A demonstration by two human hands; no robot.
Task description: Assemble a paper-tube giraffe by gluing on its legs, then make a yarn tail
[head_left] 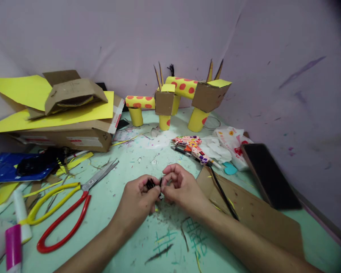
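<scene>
My left hand (143, 195) is closed, its thumb and fingers pinching a small bunch of black yarn (150, 184). Right beside it, my right hand (182, 187) has thumb and forefinger pressed together on the end of the same black yarn. The fingertips partly hide the bunch. Both hands are just above the pale green table top (125, 242). Farther back stand two cardboard animal figures, a smaller one (165, 103) and a larger one (207, 96), with yellow tube bodies, red spots and box heads. A black tassel (171, 69) sticks up at the larger one's rear.
Scissors (99, 176) with yellow and red handles lie left of my hands, near a glue stick (13, 246). A flower-patterned glue gun (191, 144), a phone (269, 174) and flat cardboard (252, 220) lie to the right. A cardboard box (74, 138) carries yellow paper at back left.
</scene>
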